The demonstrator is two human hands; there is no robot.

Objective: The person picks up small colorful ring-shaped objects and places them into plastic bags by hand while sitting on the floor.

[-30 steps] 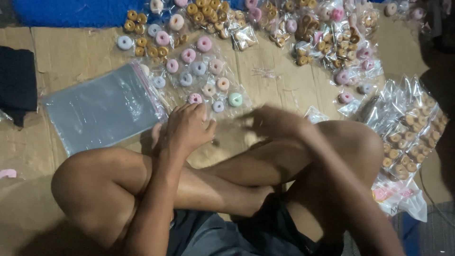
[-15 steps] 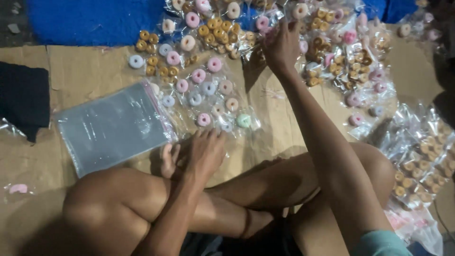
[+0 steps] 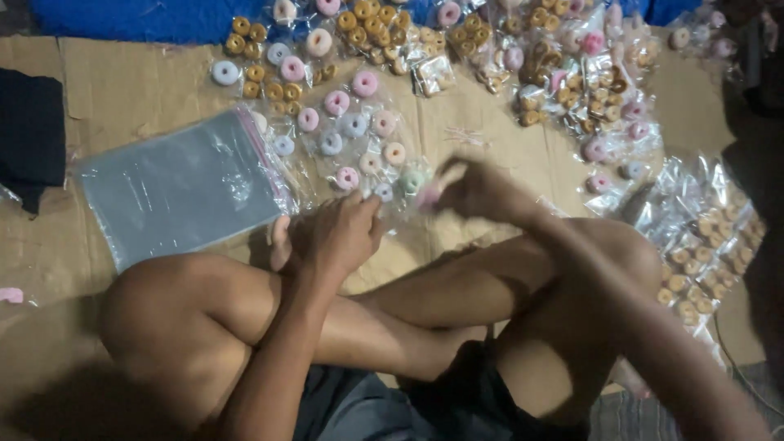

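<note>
the left hand [image 3: 339,237] rests loosely open, fingers down on the brown cardboard floor sheet [image 3: 122,82], just below small clear packets of pastel ring-shaped sweets [image 3: 351,135]. the right hand [image 3: 478,189] is blurred, hovering beside it, apparently pinching something pinkish; i cannot tell what. a stack of empty clear plastic bags [image 3: 175,188] lies left.

Glossy clear plastic bags [image 3: 184,188] and shiny wrapped ring sweets [image 3: 351,122] lie on matt, creased brown cardboard [image 3: 122,82], beside dark cloth [image 3: 28,135].
</note>
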